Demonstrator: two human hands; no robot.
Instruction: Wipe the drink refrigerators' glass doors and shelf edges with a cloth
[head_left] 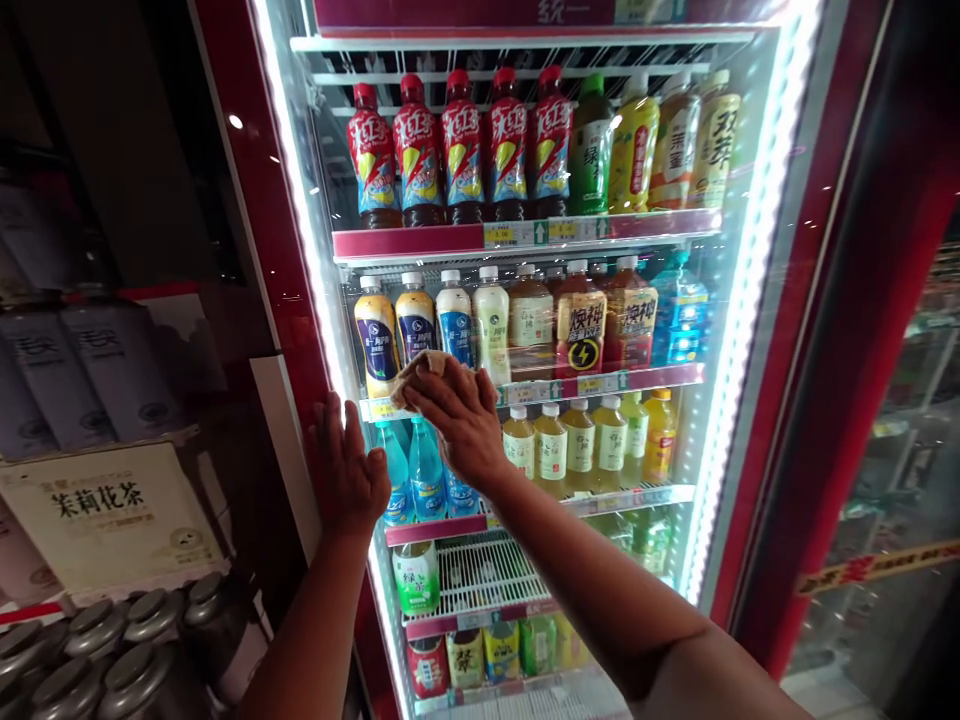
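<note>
A lit drinks fridge point(274, 90) with a glass door and dark red frame stands in front of me. My right hand point(466, 418) presses a crumpled beige cloth point(411, 376) to the glass, around the height of the third shelf's bottles. Its fingers lie over the cloth and hide part of it. Lower and to the left, my left hand point(351, 470) rests against the left edge of the door, fingers stretched out and nothing in them. Behind the glass near the cloth are a yellow-and-purple bottle point(377, 335) and a blue-labelled white bottle point(454, 320).
Red iced tea bottles point(465, 150) line the upper shelf; more drinks fill lower shelves. At left, a jasmine tea carton point(112, 510) and several dark-capped containers point(142, 685) stand close to my left arm. Another red-framed glass door point(885, 440) is at right.
</note>
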